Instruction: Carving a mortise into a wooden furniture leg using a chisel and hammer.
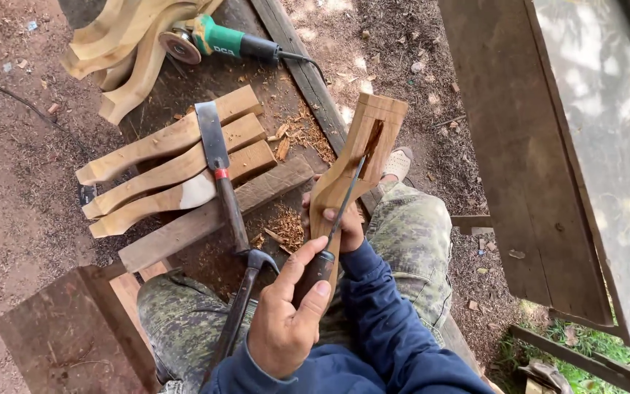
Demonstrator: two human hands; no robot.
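Observation:
My left hand [284, 321] is shut on the dark handle of a narrow chisel [346, 201]. The thin blade reaches up into the slot cut in a carved wooden leg [364, 138]. The leg stands tilted between my knees, and my right hand [349, 228] grips it from behind, low on its narrow part. Only the fingers of that hand show past the wood.
Three curved wooden legs [158, 157] lie on a plank [278, 182], with a wide chisel [213, 142] across them. A claw hammer [248, 281] leans by my left knee. A green angle grinder [220, 40] and more carved pieces lie beyond. Shavings litter the dirt; a dark bench [548, 160] stands right.

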